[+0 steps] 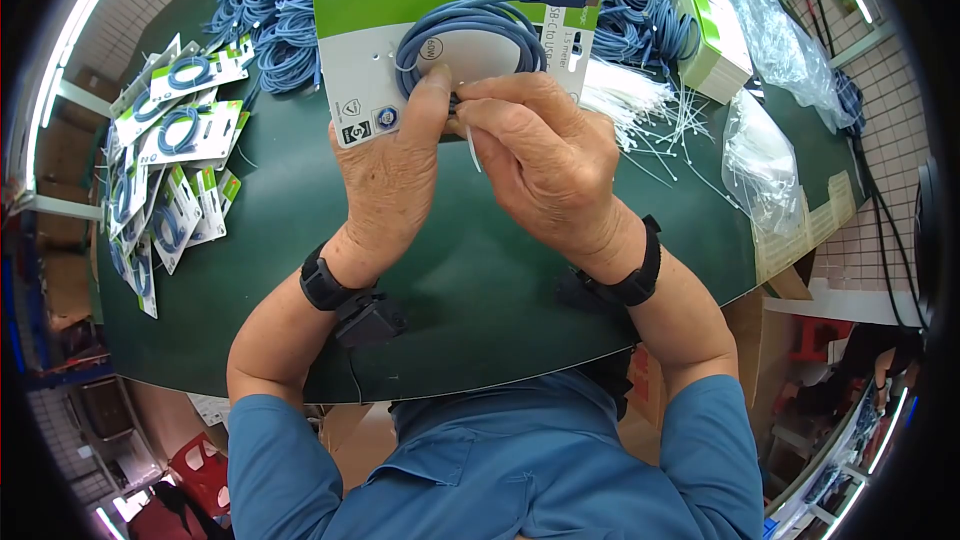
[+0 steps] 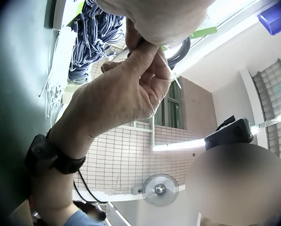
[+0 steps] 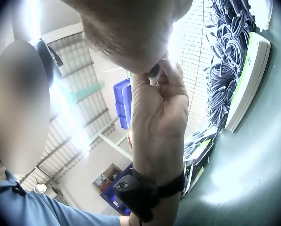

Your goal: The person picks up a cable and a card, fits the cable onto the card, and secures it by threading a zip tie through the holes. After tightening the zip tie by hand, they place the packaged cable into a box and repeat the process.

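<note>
My left hand [image 1: 390,180] grips a green and white packaging card [image 1: 350,55] from its lower edge, thumb on the front. Against the card lies a coiled blue USB-C cable [image 1: 408,45], its plug at the top right. The right hand [image 1: 555,150] pinches a white cable tie [image 1: 474,152] at the bottom of the coil, and the tie's tail hangs below the fingers. Both hands meet there, so their fingertips partly hide the tie. In the left wrist view the right hand [image 2: 117,99] has curled fingers; the left hand [image 3: 159,108] shows in the right wrist view.
Blue cables [image 1: 275,35] are heaped along the back of the green table [image 1: 480,290]. Carded cables [image 1: 180,135] pile up at left. Loose white cable ties [image 1: 635,105], a stack of cards [image 1: 715,40] and clear plastic bags [image 1: 765,165] lie at right.
</note>
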